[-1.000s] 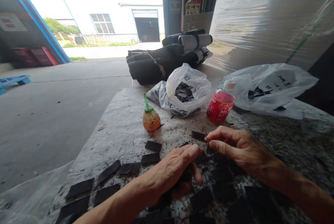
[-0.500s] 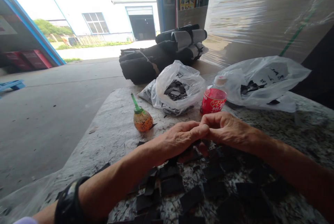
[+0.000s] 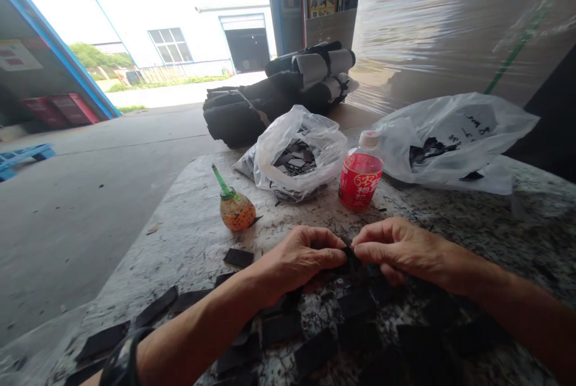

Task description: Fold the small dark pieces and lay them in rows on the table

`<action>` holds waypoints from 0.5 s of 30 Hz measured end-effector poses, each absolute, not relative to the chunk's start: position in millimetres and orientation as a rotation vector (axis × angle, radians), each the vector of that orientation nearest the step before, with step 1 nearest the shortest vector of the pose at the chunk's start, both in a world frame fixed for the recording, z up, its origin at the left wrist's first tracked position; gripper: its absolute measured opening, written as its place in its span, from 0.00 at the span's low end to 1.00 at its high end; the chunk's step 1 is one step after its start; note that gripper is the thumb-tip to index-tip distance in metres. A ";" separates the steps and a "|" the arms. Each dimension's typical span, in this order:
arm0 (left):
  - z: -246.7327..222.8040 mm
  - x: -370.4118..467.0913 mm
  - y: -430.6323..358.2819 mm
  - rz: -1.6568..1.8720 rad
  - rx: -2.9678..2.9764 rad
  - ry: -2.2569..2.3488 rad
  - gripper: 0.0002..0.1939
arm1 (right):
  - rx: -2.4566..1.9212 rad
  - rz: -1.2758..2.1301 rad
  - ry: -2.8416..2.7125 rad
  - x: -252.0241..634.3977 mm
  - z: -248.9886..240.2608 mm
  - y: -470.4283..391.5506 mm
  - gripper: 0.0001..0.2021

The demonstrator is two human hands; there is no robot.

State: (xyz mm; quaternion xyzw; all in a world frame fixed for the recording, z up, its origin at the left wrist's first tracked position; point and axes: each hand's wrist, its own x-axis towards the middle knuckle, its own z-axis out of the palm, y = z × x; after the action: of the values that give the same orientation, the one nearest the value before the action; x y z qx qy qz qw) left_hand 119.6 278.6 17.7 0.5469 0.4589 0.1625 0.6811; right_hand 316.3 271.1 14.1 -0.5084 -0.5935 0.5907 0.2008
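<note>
Between thumb and fingers, my left hand (image 3: pixel 306 254) pinches a small black piece (image 3: pixel 348 251) at the middle of the table. My right hand (image 3: pixel 396 249) touches the same piece from the other side, its fingers closed at the piece's edge. Several flat black pieces (image 3: pixel 315 350) are spread under and in front of both hands. One black piece (image 3: pixel 239 257) lies apart, beyond my left forearm. A red-labelled bottle (image 3: pixel 361 179) stands just beyond the hands, and a small squeeze bottle with a green nozzle (image 3: pixel 237 211) is to the left.
An open plastic bag of dark pieces (image 3: pixel 294 158) sits behind the bottles on the table (image 3: pixel 180 206). Another plastic bag (image 3: pixel 486 134) lies at the right. Black rolls (image 3: pixel 238 116) and a wrapped stack (image 3: pixel 414 38) are farther back. A blue pallet (image 3: pixel 27 158) is on the floor.
Both hands have moved down in the view, and their fingertips have drawn slightly apart, showing the small black piece. The view has shifted a little, exposing more pieces at the left.
</note>
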 end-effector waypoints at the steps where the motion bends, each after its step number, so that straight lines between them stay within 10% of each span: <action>1: 16.6 121.2 278.4 0.362 1.225 1.034 0.10 | -1.429 1.648 -1.647 317.0 12.7 271.1 0.12; 15: 7.9 122.0 284.3 0.356 1.264 1.003 0.19 | -1.455 1.639 -1.632 304.7 1.2 285.5 0.07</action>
State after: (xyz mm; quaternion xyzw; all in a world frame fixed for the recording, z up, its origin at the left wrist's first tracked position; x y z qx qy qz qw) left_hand 122.0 284.3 7.9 0.5625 0.4463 0.1585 0.6778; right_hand 304.7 285.5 1.2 -0.5213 -0.5848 0.5874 0.2033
